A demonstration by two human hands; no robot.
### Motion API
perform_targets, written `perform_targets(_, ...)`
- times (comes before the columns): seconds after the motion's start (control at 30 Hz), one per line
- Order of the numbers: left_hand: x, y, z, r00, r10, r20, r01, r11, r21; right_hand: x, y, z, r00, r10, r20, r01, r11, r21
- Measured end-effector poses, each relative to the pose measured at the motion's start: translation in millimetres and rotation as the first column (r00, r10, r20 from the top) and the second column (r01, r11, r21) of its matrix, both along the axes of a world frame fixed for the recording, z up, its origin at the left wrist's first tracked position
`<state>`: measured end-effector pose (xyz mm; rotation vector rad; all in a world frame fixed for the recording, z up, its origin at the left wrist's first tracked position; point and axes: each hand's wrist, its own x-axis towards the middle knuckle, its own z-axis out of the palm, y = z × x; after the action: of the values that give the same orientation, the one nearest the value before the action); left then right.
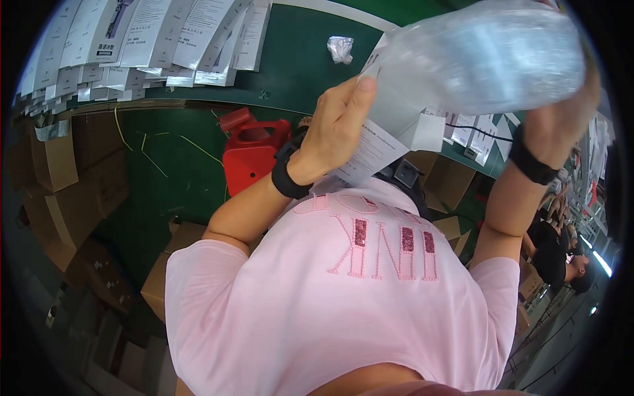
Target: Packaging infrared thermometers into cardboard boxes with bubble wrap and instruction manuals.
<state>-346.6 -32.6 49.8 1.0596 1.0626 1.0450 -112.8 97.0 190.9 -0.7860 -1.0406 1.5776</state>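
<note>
My left hand (338, 125) grips an opened white cardboard box (374, 153), thumb along its upper edge and fingers round its side. A printed side panel and a pale flap of the box show. Above and to the right, a large clear plastic bag (502, 59) with something pale bluish inside covers part of the box. My right hand (573, 112) holds the bag at its right end; its fingers are mostly behind the plastic and blurred. I cannot make out what the bag contains.
Rows of white printed boxes (152, 39) stand at the far left of the green table (297, 46). A crumpled clear plastic piece (340, 49) lies on it. Below are a red plastic stool (254, 158) and brown cartons (49, 198). Another person (558, 257) is at the right.
</note>
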Motion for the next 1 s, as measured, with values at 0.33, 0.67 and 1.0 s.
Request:
perform_targets(0.33, 11.0, -25.0, 6.9, 0.912, 0.342, -0.224, -0.286, 0.925, 0.248, -73.1, -27.5, -44.8, 0.921, 0.352, 0.164, -0.358, 0.934, 0.009)
perform_targets(0.67, -14.3, -47.8, -5.8, 0.840, 0.474, -0.262, -0.367, 0.854, 0.368, -121.1, -49.6, -47.6, 0.061, 0.615, 0.786, -0.827, 0.472, -0.305)
perform_targets(1.0, -79.9, -85.6, -56.2, 0.711, 0.700, 0.067, -0.625, 0.673, -0.394, -120.4, 75.8, -289.8, -0.370, 0.088, 0.925, -0.367, 0.900, -0.233)
